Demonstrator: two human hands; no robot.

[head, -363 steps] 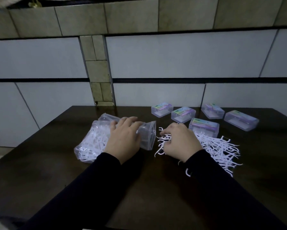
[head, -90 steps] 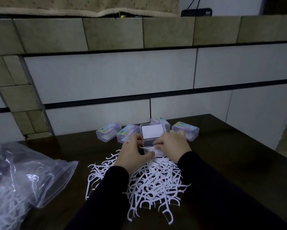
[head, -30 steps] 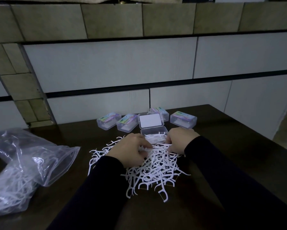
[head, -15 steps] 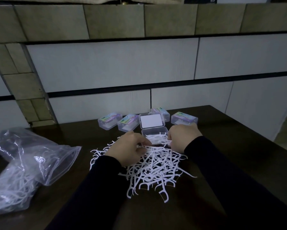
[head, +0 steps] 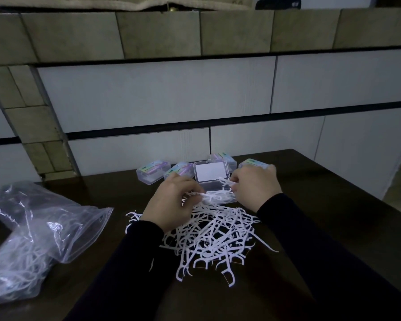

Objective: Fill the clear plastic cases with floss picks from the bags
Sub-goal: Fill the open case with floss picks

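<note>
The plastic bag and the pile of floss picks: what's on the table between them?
Bare dark table in the head view: nothing lies between the plastic bag and the pile of floss picks.

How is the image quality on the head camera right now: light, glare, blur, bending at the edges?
Head view: dim overall, so the dark table and sleeves lose detail; the white floss picks still stand out. Glare streaks on the plastic bag. Wide-angle bending bows the wall tile lines. Left hand and right hand look slightly soft over the open case.
</note>
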